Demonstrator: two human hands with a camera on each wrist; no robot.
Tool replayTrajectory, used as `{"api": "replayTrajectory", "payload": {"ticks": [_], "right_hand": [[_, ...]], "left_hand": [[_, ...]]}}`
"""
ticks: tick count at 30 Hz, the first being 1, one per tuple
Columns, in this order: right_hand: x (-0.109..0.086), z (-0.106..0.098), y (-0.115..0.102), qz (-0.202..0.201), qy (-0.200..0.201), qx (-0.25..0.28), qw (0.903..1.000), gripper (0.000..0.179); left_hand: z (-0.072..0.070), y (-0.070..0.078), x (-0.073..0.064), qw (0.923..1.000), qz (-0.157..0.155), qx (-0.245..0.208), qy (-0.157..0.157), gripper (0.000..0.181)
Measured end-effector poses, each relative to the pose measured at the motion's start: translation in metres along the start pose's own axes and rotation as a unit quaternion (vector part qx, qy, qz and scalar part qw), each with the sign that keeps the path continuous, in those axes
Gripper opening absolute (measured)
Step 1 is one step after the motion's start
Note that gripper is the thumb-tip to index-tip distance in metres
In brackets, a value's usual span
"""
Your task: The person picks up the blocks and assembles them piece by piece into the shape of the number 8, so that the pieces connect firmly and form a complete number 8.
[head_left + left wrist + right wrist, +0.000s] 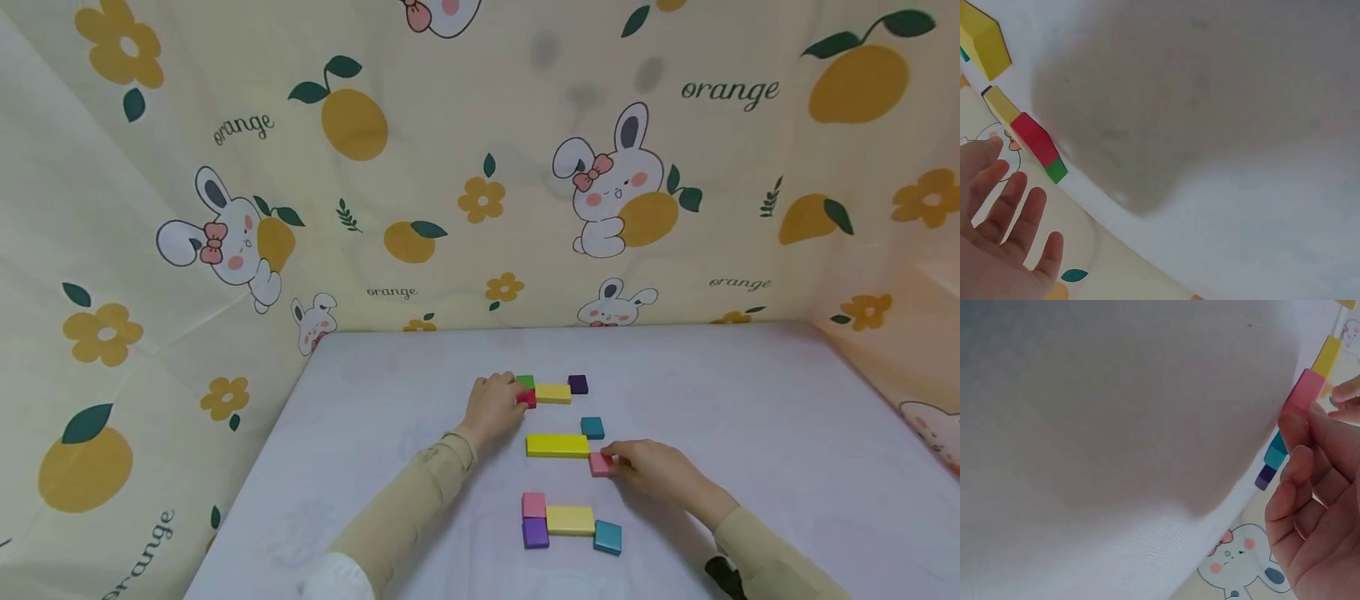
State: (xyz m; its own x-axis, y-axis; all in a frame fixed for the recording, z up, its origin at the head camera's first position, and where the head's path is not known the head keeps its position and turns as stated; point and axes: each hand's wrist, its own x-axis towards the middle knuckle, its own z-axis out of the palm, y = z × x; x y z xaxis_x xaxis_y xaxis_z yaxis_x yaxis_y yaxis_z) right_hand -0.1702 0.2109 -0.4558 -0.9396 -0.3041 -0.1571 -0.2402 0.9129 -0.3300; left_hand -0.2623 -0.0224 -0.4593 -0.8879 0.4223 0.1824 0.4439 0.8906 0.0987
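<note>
Pink block [598,465] sitting at right hand's [660,471] fingertips, at end of bright yellow block [557,446]

Key relation, as judged: the pink block is lying directly left of the right hand, whose fingertips are pinching it; the right wrist view is confirming contact. The right hand is clearly the nearer one. The left hand [491,408] is reaching over the far row, well apart from this block.

Position: the pink block is resting at the near right corner of the bright yellow block, edges meeting or nearly so; cannot tell which. A teal block [592,427] is lying at the far right corner, opposite it.

Axis: the pink block's top is looking nearly square from above, showing no clear long axis; its sides are running roughly parallel to the bright yellow block's, whose long axis is pointing left–right.

Left hand: its fingers are spreading loosely in the left wrist view; from above they are overlapping the red block [530,401]. Cannot tell whether they are touching it.
</note>
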Motion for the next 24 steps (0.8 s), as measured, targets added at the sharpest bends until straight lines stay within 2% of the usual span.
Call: {"api": "replayTrajectory", "payload": {"ticks": [7,13,17,24], "right_hand": [[0.0,0.0,-0.001,0.003,-0.002,0.004,1.0,0.025],[0.0,0.001,0.0,0.0,0.001,0.007,1.0,0.023],[0.0,0.001,0.001,0.001,0.0,0.007,1.0,0.023],[0.0,0.0,0.001,0.002,0.0,0.012,0.9999,0.024]], "left_hand": [[0.004,0.002,0.008,0.9988,-0.006,0.046,-0.018,0.022],[0.006,0.002,0.011,0.9979,-0.007,0.064,-0.012,0.017],[0.005,0.003,0.012,0.9963,-0.012,0.082,-0.021,0.016],[0.004,0.004,0.017,0.9968,-0.034,0.062,-0.036,0.014]]}}
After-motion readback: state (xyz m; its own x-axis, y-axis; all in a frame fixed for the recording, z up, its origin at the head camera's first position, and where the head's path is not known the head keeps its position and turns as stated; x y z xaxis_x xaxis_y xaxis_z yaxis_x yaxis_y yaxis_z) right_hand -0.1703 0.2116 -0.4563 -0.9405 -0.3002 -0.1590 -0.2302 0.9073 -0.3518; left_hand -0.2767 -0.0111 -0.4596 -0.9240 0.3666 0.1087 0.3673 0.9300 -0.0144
